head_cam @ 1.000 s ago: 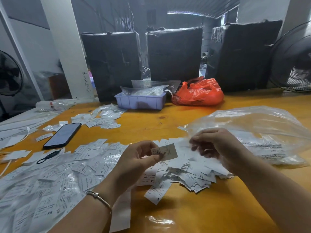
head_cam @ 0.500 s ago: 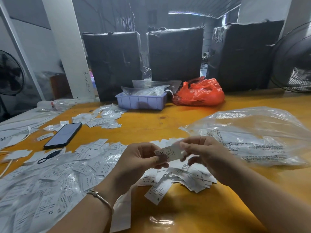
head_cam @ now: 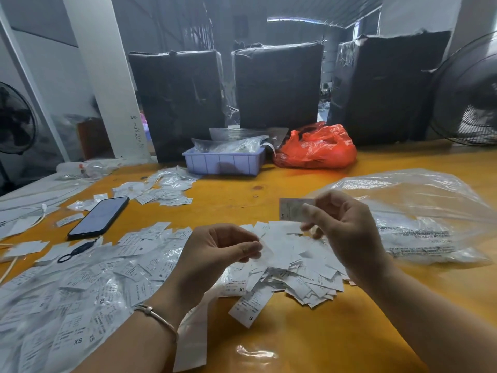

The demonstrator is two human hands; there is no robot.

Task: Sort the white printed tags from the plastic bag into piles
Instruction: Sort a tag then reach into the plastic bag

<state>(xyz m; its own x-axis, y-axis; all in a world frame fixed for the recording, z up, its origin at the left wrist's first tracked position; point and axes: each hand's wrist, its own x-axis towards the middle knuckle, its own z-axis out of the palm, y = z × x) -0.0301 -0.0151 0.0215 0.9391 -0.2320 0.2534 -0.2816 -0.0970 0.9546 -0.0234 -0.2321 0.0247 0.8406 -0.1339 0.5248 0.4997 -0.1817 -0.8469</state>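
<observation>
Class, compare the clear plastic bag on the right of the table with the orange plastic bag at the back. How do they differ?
The clear plastic bag is see-through, with printed text on it; the orange plastic bag is opaque.
The clear bag lies near the right hand; the orange bag sits far back beside the lilac tray.
The clear bag spreads wider and flatter; the orange one is bunched up.
Both are crinkled plastic on the yellow table.

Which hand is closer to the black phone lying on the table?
Left. The left hand hovers over the spread tags, just right of the phone. The right hand is farther right, by the clear plastic bag, pinching one tag.
</observation>
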